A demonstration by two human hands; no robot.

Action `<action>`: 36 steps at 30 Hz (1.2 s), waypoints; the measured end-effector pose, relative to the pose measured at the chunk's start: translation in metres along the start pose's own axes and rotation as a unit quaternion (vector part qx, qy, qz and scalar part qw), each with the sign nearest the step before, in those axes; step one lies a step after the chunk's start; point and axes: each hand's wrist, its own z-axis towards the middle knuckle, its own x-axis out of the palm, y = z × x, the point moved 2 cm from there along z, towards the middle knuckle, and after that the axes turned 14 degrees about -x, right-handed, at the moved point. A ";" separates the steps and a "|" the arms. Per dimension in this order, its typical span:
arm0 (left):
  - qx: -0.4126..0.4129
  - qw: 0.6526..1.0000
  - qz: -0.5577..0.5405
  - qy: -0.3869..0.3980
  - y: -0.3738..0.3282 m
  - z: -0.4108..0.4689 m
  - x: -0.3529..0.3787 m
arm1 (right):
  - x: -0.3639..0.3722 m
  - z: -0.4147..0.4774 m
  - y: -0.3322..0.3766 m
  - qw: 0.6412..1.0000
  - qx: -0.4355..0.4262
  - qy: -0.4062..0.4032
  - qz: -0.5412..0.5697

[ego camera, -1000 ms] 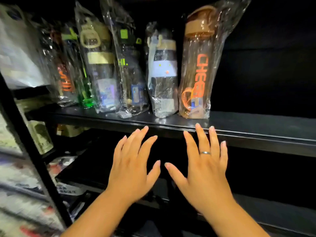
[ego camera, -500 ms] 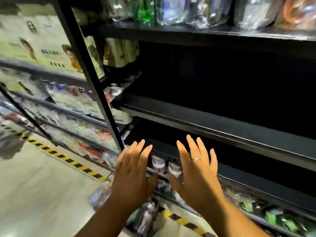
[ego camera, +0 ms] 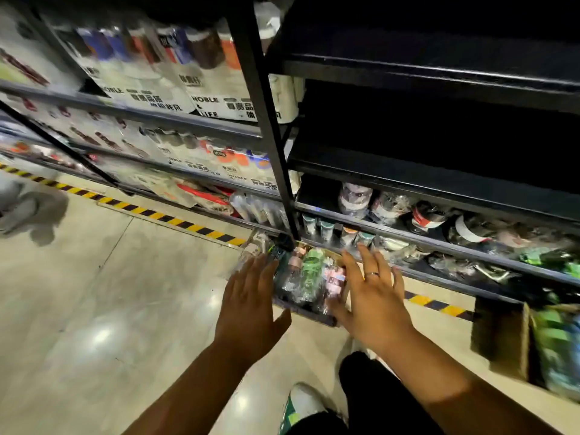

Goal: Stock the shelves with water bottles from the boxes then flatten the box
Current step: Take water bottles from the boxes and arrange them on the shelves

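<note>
In front of the black shelving (ego camera: 439, 73), both arms reach down and forward, left hand (ego camera: 251, 299) and right hand (ego camera: 373, 296) apart, fingers straight and spread, holding nothing, flanking a box (ego camera: 306, 310) of wrapped bottles (ego camera: 314, 266) (blurred) on the floor by the upright (ego camera: 266, 136); a second box (ego camera: 502, 337) stands further right.

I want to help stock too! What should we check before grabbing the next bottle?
1. Left hand free: ok, open, holding nothing.
2. Right hand free: ok, open too.
3. Bottles left in box: ok, several wrapped ones.
4. Box in reach: ok, it sits between both hands.
5. Room on shelf: cannot tell, too dark.
</note>
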 end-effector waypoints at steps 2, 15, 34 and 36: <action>-0.017 0.999 0.007 0.042 0.014 0.014 0.017 | 0.019 0.013 -0.001 1.000 0.013 0.023 0.010; -0.183 0.954 -0.031 0.236 0.108 0.160 0.226 | 0.203 0.160 -0.054 0.995 0.066 0.066 0.035; -0.230 0.926 -0.160 0.254 0.216 0.207 0.498 | 0.486 0.217 -0.102 0.918 0.342 0.047 0.194; -0.224 0.917 -0.200 0.262 0.219 0.204 0.490 | 0.487 0.227 -0.106 0.900 0.371 0.030 0.226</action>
